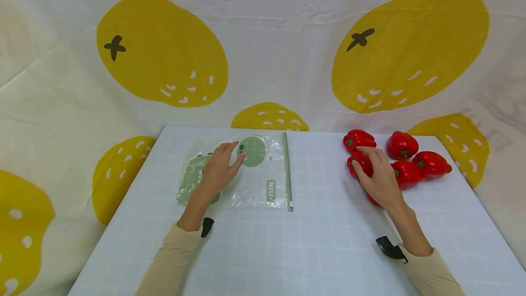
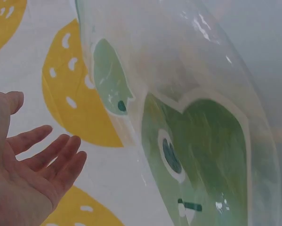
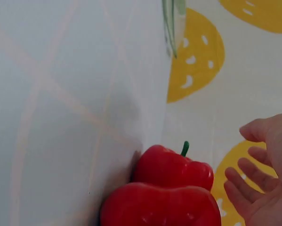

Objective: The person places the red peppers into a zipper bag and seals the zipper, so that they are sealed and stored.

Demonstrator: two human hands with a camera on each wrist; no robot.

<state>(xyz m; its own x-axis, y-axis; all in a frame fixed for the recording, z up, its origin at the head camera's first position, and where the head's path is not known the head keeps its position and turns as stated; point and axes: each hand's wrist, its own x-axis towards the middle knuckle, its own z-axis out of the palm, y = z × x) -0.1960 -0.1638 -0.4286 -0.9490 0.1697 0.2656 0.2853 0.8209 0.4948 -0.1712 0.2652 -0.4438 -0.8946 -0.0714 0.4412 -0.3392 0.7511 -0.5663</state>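
Observation:
A clear plastic zipper bag (image 1: 255, 193) with green prints lies flat at the left of the table, its green zip strip along the right side. My left hand (image 1: 219, 171) hovers over it, fingers spread and nothing in them; the left wrist view shows the same hand (image 2: 39, 165) apart from the bag (image 2: 197, 141). At the right, my right hand (image 1: 380, 179) is above a group of red bell peppers (image 1: 407, 175), thumb and fingers overlapping one bell pepper (image 1: 361, 162). From the right wrist, that empty hand (image 3: 263, 174) appears off to the side of two peppers (image 3: 159, 207).
Other red bell peppers (image 1: 402, 144) sit near the back right edge of the light blue checked table (image 1: 304, 250). Behind stands a white cloth (image 1: 279, 58) printed with large yellow fruits. Black camera mounts (image 1: 390, 248) jut from both wrists.

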